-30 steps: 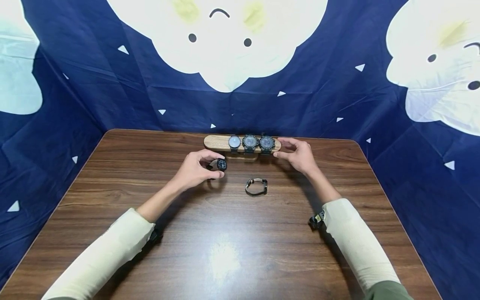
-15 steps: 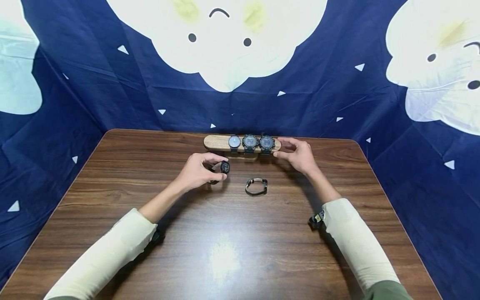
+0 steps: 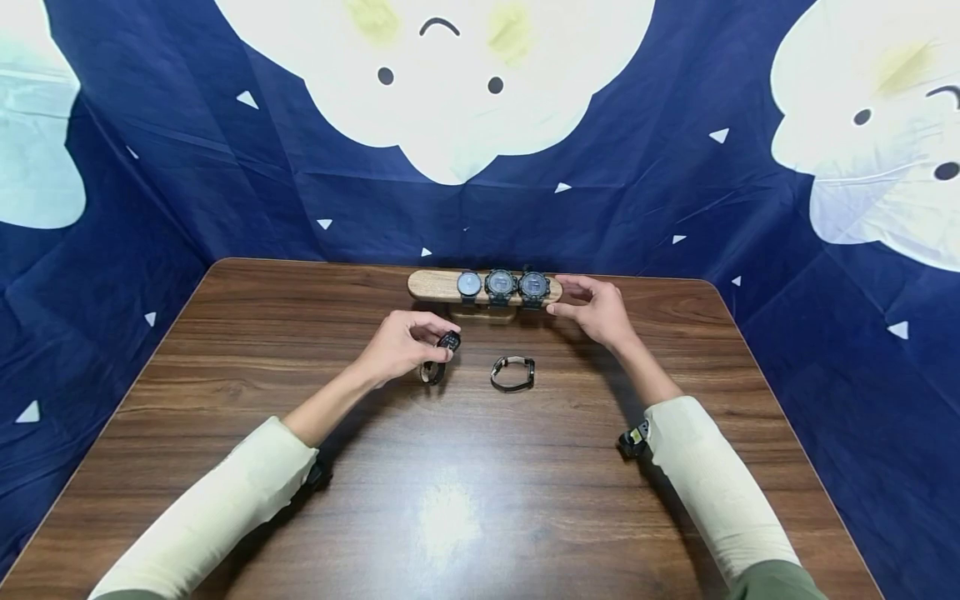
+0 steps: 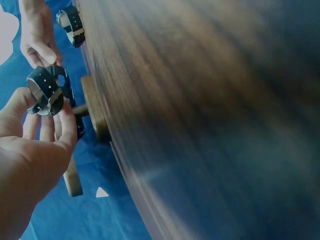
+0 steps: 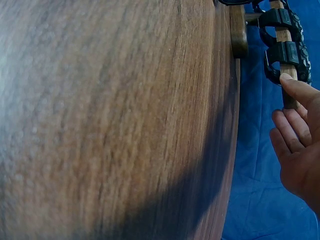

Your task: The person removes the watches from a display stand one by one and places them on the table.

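Observation:
My left hand (image 3: 397, 343) pinches a black wristwatch (image 3: 450, 340) by its case between thumb and fingers, in front of the wooden watch stand (image 3: 431, 286). In the left wrist view the closed strap of this wristwatch (image 4: 45, 87) loops up with its punched holes showing. My right hand (image 3: 600, 312) grips the right end of the stand's bar, thumb on the near side; in the right wrist view that thumb (image 5: 295, 89) lies just below the lowest strap. Three watches sit on the bar: a light-faced one (image 3: 468, 284) and two chunky black ones (image 3: 500, 284).
Another watch with a dark strap (image 3: 531, 373) lies on its side on the brown wooden table (image 3: 555, 483), to the right of my left hand. A blue cloth with white clouds (image 3: 465, 221) hangs behind the table and along both sides.
My left hand has come slightly right and nearer to me. It has tilted the wristwatch, so more of the strap loop shows below the fingers. My right hand and the stand have stayed put.

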Available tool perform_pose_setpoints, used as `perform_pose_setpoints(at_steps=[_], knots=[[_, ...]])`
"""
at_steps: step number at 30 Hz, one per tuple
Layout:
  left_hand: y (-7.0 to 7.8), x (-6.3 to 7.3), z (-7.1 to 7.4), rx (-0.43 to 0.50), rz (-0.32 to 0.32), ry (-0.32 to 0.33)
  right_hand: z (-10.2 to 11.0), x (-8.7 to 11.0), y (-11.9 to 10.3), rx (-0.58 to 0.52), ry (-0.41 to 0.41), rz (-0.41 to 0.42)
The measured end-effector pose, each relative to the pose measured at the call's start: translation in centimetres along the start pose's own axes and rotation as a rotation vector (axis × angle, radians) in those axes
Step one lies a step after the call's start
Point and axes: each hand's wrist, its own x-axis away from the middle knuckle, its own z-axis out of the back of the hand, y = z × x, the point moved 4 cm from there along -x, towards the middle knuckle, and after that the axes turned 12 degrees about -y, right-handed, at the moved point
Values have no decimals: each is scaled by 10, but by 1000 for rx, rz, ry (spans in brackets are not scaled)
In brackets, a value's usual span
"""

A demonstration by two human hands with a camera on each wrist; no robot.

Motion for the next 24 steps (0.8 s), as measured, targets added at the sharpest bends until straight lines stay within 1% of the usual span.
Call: perform_pose_setpoints(at_steps=[5,9,13,20,24], knots=[[-6,-2,-3,51,58,-19,0,0,0,1,-6,-10],[-8,-4,-7,43,109,-54,0,0,0,-5,-11,-10],[-8,-5,-10,11,152,-80,0,0,0,-6,-11,-7],[-5,-10,-14,-80,230,-58,0,0,0,-7,-11,-3],[-6,-13,-18,-88,269,-63,0,0,0,-6,-10,-2]])
